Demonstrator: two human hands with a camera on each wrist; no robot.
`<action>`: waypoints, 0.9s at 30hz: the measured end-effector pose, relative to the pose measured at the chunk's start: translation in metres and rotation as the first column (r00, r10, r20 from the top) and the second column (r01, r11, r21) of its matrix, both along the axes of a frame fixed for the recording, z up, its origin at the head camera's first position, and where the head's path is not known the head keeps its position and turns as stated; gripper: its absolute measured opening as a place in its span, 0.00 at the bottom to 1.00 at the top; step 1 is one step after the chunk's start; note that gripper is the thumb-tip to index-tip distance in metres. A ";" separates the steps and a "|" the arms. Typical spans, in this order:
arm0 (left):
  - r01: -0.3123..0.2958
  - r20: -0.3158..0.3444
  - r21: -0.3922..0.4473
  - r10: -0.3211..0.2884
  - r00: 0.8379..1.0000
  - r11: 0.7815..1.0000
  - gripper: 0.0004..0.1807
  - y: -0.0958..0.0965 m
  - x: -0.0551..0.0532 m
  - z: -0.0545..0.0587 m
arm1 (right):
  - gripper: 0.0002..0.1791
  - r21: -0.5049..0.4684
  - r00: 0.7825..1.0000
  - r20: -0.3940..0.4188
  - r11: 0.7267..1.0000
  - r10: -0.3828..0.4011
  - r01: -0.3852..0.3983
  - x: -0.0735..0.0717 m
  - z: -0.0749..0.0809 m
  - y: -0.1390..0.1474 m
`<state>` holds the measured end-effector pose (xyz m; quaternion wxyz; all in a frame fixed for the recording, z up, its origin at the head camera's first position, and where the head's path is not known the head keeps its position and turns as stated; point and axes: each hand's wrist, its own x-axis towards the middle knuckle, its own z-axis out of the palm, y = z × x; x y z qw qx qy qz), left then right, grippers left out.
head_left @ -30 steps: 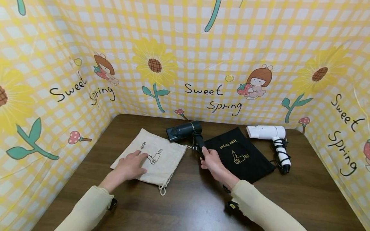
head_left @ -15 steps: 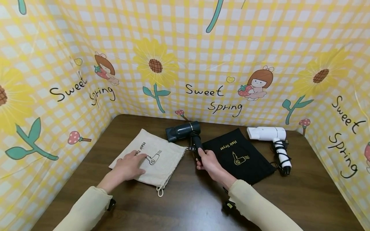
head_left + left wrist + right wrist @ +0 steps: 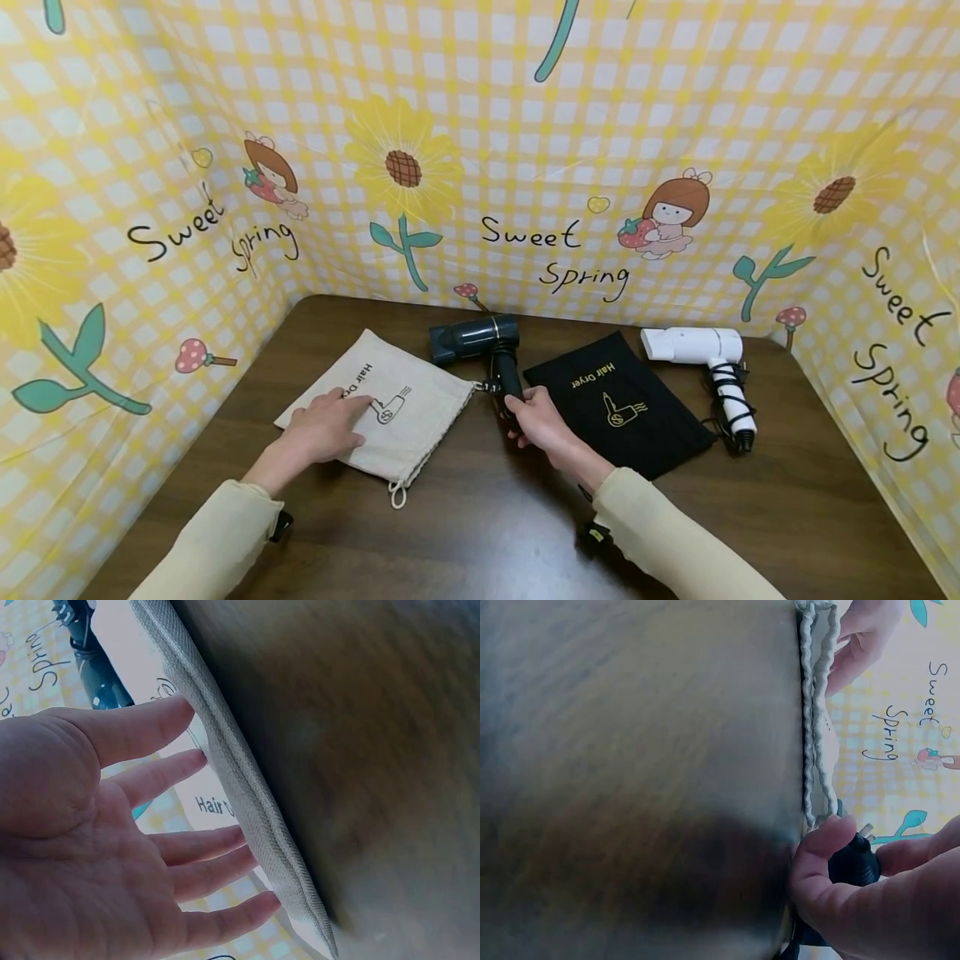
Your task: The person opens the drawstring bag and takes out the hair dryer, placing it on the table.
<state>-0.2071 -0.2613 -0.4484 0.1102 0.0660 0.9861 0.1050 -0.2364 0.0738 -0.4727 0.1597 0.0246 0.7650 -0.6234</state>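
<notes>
My left hand (image 3: 322, 429) rests with spread fingers on a cream drawstring pouch (image 3: 431, 417), printed with a hair dryer drawing. In the left wrist view, straight fingertips (image 3: 236, 836) lie along the flat face of the pouch, near its seamed edge. My right hand (image 3: 543, 429) grips the handle of a dark hair dryer (image 3: 480, 336), its nozzle pointing left just behind the pouch. A cord is wound round that handle. From the right wrist, the pouch's gathered mouth (image 3: 823, 712) appears slightly parted, and thumb and fingers curl about the ribbed handle end (image 3: 853, 866).
Right of the dark dryer lies a black pouch (image 3: 652, 446) with gold lettering. Beyond it a white hair dryer (image 3: 690, 344) has its black cord wrapped round the handle. The brown table (image 3: 480, 533) meets a yellow checked cloth (image 3: 540, 167) at the back and sides.
The cream pouch and my left hand have slid slightly left. My right hand has drawn the dark dryer's handle a little left and nearer, off the black pouch's edge.
</notes>
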 end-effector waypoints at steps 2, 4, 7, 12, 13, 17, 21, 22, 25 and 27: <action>0.001 0.003 -0.001 -0.001 1.000 1.000 0.35 -0.002 -0.001 0.001 | 0.18 0.016 1.000 -0.019 1.000 0.001 0.000 0.001 0.000 0.000; 0.003 0.006 0.001 -0.003 1.000 1.000 0.36 -0.003 -0.002 0.001 | 0.18 0.023 0.999 -0.033 1.000 0.001 0.000 0.001 0.001 0.001; 0.010 0.011 0.003 -0.010 1.000 1.000 0.36 -0.005 -0.003 0.002 | 0.19 0.044 0.999 -0.054 0.999 0.007 -0.005 0.002 0.001 0.002; 0.015 0.027 0.018 -0.016 1.000 1.000 0.36 -0.010 -0.007 0.003 | 0.21 0.096 0.996 -0.083 0.995 0.025 -0.017 0.003 0.001 0.006; 0.017 0.029 0.022 -0.018 0.999 1.000 0.36 -0.011 -0.007 0.004 | 0.21 0.104 0.995 -0.090 0.994 0.030 -0.020 0.003 0.001 0.007; 0.035 0.032 0.035 -0.036 0.999 0.999 0.36 -0.014 -0.009 0.005 | 0.21 0.144 0.993 -0.112 0.989 0.037 -0.021 0.003 0.001 0.009; 0.047 0.037 0.046 -0.049 0.998 0.998 0.37 -0.015 -0.010 0.005 | 0.19 0.217 0.987 -0.147 0.976 0.058 -0.025 0.003 -0.002 0.010; 0.049 0.037 0.049 -0.050 0.998 0.998 0.37 -0.016 -0.010 0.005 | 0.19 0.234 0.986 -0.154 0.972 0.063 -0.026 0.003 -0.003 0.010; 0.058 0.037 0.053 -0.060 0.997 0.997 0.36 -0.017 -0.011 0.003 | 0.17 0.273 0.979 -0.185 0.961 0.082 -0.029 0.003 -0.006 0.011; 0.067 0.036 0.056 -0.069 0.997 0.996 0.36 -0.018 -0.011 0.002 | 0.17 0.281 0.978 -0.193 0.959 0.083 -0.026 0.002 -0.007 0.012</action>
